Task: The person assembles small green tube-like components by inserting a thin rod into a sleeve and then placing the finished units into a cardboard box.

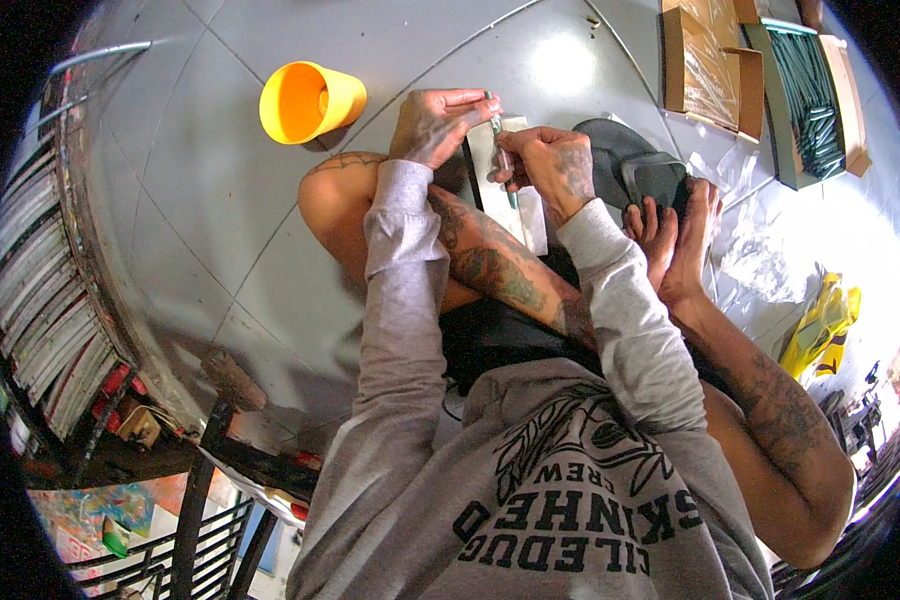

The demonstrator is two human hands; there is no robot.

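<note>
Keep your left hand (432, 122) pinching the top of the thin green stick (501, 150) and your right hand (552, 170) squeezing its middle, holding it steady over the pale sheet (530, 215) by your knee, near the yellow cup (308, 100).
</note>
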